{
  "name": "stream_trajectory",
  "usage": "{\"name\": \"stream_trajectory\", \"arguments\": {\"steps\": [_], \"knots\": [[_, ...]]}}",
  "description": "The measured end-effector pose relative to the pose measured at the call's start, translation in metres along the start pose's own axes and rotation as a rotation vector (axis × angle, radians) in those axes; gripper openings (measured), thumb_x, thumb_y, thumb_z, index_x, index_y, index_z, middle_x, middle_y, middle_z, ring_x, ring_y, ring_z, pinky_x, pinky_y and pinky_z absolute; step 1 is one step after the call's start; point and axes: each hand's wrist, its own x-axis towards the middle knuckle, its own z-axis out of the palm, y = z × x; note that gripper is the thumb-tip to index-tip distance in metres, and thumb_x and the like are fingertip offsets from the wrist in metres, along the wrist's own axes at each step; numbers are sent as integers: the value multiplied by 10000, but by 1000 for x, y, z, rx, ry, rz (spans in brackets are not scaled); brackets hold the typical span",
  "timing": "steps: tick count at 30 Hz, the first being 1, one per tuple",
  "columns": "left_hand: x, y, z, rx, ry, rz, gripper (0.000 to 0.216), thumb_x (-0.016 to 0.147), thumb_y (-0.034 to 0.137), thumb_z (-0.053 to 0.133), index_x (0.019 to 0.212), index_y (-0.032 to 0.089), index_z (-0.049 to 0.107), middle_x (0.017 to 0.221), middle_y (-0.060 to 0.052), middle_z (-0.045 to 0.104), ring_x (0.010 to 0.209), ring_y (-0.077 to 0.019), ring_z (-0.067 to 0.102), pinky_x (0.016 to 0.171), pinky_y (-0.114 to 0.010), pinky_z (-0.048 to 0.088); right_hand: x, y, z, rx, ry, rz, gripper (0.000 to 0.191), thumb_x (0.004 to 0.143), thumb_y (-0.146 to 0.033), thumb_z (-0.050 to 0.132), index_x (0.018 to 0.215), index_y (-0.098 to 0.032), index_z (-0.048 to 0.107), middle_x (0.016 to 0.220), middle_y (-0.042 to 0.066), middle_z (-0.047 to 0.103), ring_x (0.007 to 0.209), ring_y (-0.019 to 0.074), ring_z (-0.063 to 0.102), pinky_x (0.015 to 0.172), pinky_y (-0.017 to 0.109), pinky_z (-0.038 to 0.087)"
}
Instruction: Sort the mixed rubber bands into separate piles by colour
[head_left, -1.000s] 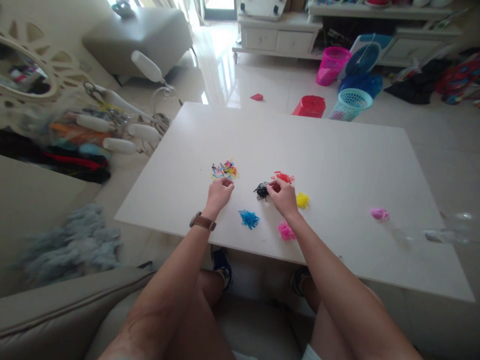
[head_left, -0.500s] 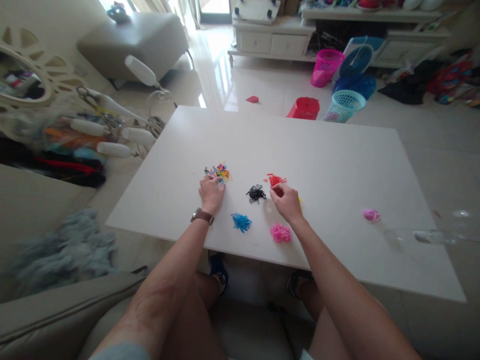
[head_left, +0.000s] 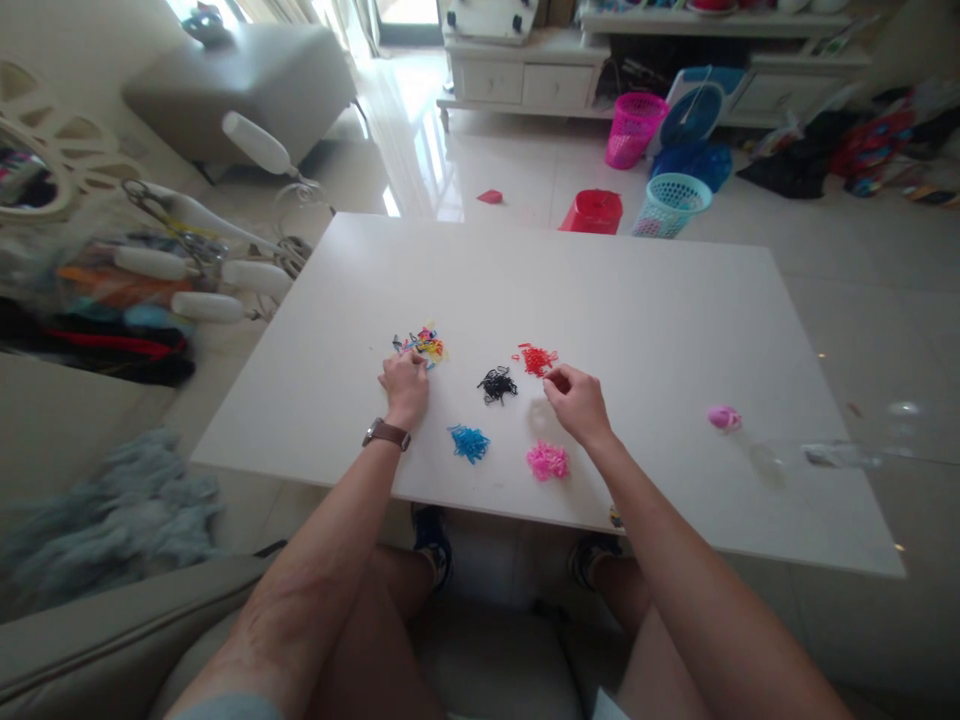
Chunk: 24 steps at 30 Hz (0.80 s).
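Small rubber bands lie in loose piles on the white table [head_left: 660,310]. My left hand [head_left: 406,385], with a brown-strapped watch on its wrist, is at the near edge of a mixed-colour pile [head_left: 426,343]. Its fingers are curled down and pressed together, and what they grip is hidden. My right hand [head_left: 579,402] is pinched closed just right of the red pile [head_left: 537,360]; anything between its fingertips is too small to make out. Between the hands lies a black pile [head_left: 498,385]. Nearer to me are a blue pile [head_left: 469,443] and a pink pile [head_left: 548,461].
A purple-pink object [head_left: 724,418] and a clear plastic item [head_left: 836,455] lie on the table's right side. A small dark-and-yellow object [head_left: 616,517] sits at the front edge by my right forearm. Beyond the table stand a red bin [head_left: 596,211] and a light-blue basket [head_left: 671,205].
The whole view has shifted, so the table appears further left. My right hand has moved slightly right, away from the red pile. My left hand stays at the mixed pile.
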Motion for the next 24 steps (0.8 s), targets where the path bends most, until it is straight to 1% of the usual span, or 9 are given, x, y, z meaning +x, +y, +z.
{"name": "stream_trajectory", "arguments": {"steps": [2,5,8,10,12,15,19,22,24], "knots": [[1,2,-4,-40,-2,-8,158,905,239,527,918,201,680,1151,-142,696,1180,-325,544,984,-473,400,-1,-1,0,1,-4,-3,135,815,-248,571,730,-210,669,683,14,686,650,174,619,688,295,463],[2,7,-15,-189,-85,62,126,846,249,594,835,194,706,995,-107,737,948,-258,631,902,-385,451,-1,-4,1,0,-8,-12,132,811,-245,570,726,-210,665,673,12,677,631,167,601,674,291,453],[-5,13,-32,-384,-335,221,111,759,304,686,751,207,739,806,-64,735,764,-204,633,783,-325,478,-2,-7,2,-10,-28,-12,136,811,-250,568,718,-209,658,675,17,682,622,165,593,680,293,451],[-16,17,-43,-469,-530,317,142,723,367,727,734,230,762,756,-53,733,733,-198,635,728,-309,484,-3,-9,4,-19,-48,-11,137,809,-252,568,712,-209,654,687,21,691,624,165,593,687,296,450],[-27,19,-51,-489,-644,358,155,698,399,742,704,246,771,741,-53,740,717,-201,636,686,-299,488,-3,-10,5,-26,-65,-10,131,804,-248,571,711,-208,654,692,21,694,626,163,592,689,295,448],[-40,18,-53,-434,-750,359,144,674,391,738,664,251,771,704,-54,740,690,-204,639,649,-290,485,-4,-11,7,-33,-81,-8,121,799,-237,576,717,-205,659,692,20,691,634,163,593,688,292,444],[-42,10,-43,-379,-922,355,167,604,387,778,653,228,763,618,-38,708,595,-191,629,570,-273,458,-4,-11,9,-41,-91,-17,120,803,-231,579,723,-203,665,695,20,687,650,165,600,690,292,444],[-42,6,-40,-379,-945,291,229,523,394,828,628,215,731,575,-24,681,527,-179,606,498,-252,417,-4,-11,9,-44,-101,-30,123,802,-226,580,718,-206,667,698,19,687,657,167,604,695,293,447],[-43,6,-41,-360,-951,249,228,515,381,826,628,212,722,575,-27,683,517,-177,606,480,-243,402,-4,-11,10,-45,-104,-33,122,800,-221,580,717,-206,669,695,18,687,655,166,603,695,292,447]]}}
